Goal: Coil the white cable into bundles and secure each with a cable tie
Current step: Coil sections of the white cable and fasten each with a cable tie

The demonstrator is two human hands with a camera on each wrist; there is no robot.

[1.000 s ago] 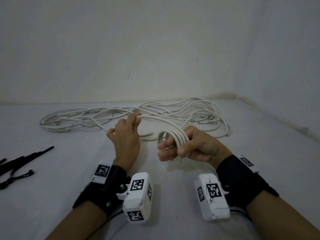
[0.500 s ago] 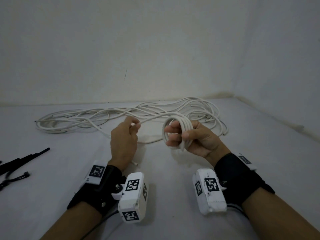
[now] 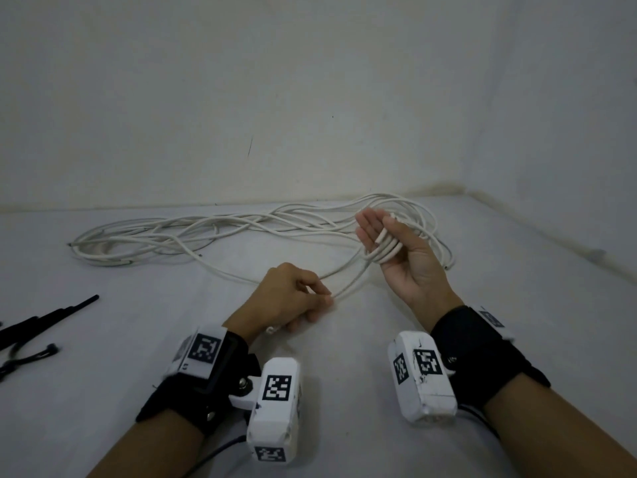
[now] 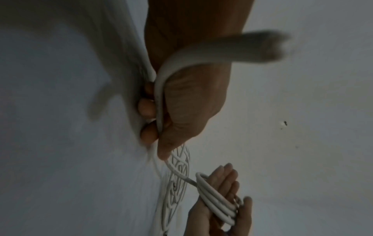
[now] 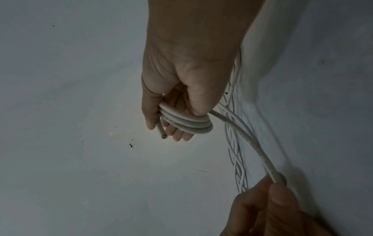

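Note:
The white cable lies as a loose tangle (image 3: 193, 232) across the far side of the white table (image 3: 103, 391). My right hand (image 3: 382, 236) is raised, palm toward me; its thumb pins a small coil (image 3: 384, 253) of several loops against the straight fingers. The right wrist view shows the same coil (image 5: 187, 123) under the thumb of that hand (image 5: 177, 115). A strand (image 3: 348, 284) runs from the coil down to my left hand (image 3: 324, 298), which grips it in curled fingers just above the table. In the left wrist view the cable (image 4: 159, 102) passes through the left hand's fist (image 4: 161, 119).
Several black cable ties (image 3: 48, 315) lie at the table's left edge, well away from both hands. Walls close the far side and the right side of the table. A short cable end (image 3: 272, 330) pokes out behind my left hand.
My right hand rose and moved right and away with the coil, its fingers straightening. My left hand pulled back toward me and lower, drawing a strand out between the two hands.

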